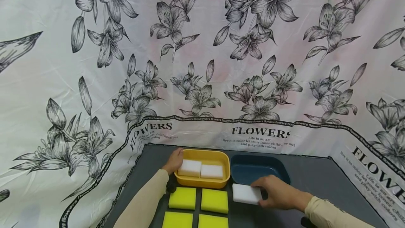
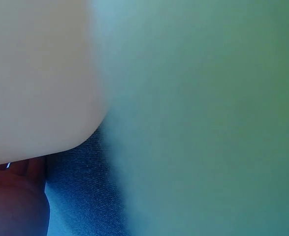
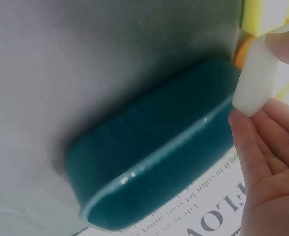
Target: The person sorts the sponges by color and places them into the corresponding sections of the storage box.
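Observation:
My right hand [image 1: 278, 191] pinches a white sponge [image 1: 246, 194] between thumb and fingers, just in front of the dark blue tray [image 1: 259, 157]. In the right wrist view the sponge [image 3: 256, 78] is seen edge-on beside one end of the blue tray [image 3: 149, 147]. My left hand [image 1: 173, 162] holds the left wall of a yellow tray [image 1: 207, 183]. Inside that tray two white sponges [image 1: 212, 171] lie side by side. Blurred, close surfaces fill most of the left wrist view, with part of a hand [image 2: 16, 206] at its lower left.
Several yellow sponges [image 1: 214, 201] lie in rows on the dark grey table [image 1: 303, 171], in front of the yellow tray. Behind the table hangs a white cloth [image 1: 202, 45] printed with flowers. It also borders the table's right side.

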`<state>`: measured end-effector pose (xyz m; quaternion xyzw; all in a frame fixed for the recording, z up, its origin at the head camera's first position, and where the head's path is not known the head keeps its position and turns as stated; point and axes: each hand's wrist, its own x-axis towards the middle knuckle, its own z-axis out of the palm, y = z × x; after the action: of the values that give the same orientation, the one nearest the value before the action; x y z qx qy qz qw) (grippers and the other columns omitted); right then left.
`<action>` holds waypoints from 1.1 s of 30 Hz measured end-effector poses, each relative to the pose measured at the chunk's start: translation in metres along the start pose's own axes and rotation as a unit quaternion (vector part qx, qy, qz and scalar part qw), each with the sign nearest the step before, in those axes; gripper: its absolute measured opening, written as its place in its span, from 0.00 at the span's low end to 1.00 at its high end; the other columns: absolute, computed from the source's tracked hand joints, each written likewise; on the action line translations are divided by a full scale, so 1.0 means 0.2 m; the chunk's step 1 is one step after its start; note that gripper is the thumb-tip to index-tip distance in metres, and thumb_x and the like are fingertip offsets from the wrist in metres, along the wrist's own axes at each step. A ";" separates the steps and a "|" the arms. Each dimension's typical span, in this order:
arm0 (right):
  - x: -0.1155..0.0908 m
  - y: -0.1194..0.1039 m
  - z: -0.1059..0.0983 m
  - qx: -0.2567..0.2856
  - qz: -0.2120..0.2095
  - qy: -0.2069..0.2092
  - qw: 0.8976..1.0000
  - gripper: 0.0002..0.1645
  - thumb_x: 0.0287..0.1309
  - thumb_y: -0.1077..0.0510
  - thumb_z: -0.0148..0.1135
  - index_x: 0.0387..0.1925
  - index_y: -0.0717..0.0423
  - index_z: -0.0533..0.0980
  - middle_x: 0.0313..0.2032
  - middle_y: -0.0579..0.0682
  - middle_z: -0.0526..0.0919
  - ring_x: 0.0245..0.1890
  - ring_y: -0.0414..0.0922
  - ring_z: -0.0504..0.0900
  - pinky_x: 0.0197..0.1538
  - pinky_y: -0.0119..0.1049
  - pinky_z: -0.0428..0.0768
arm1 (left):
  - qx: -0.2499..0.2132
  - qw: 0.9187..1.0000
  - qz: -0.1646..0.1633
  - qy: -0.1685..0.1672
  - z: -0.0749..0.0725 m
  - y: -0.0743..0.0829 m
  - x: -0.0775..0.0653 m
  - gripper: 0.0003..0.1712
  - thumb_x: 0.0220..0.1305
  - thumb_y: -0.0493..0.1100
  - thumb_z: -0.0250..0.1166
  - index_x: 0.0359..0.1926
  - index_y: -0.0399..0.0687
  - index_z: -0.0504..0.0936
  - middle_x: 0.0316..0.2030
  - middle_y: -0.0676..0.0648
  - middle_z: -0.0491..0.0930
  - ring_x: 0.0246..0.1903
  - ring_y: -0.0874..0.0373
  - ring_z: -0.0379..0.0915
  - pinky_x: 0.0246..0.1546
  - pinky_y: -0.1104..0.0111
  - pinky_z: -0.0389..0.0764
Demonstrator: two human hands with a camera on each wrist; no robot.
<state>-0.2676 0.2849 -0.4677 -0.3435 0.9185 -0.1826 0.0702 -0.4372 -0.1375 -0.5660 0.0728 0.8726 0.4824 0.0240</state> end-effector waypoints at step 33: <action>0.46 0.01 -0.08 -0.045 -0.011 0.033 0.998 0.27 0.63 0.55 0.80 0.61 0.60 0.85 0.53 0.50 0.91 0.47 0.44 0.88 0.48 0.43 0.89 | 0.000 1.000 0.020 -0.018 0.00 -0.15 0.10 0.28 0.92 0.53 0.40 0.69 0.40 0.76 0.58 0.37 0.82 0.55 0.45 0.81 0.56 0.51 0.82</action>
<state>-0.3423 0.2314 -0.4535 -0.3506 0.9237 -0.1528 0.0217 -0.4595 -0.1500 -0.5921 0.0983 0.8704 0.4815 0.0299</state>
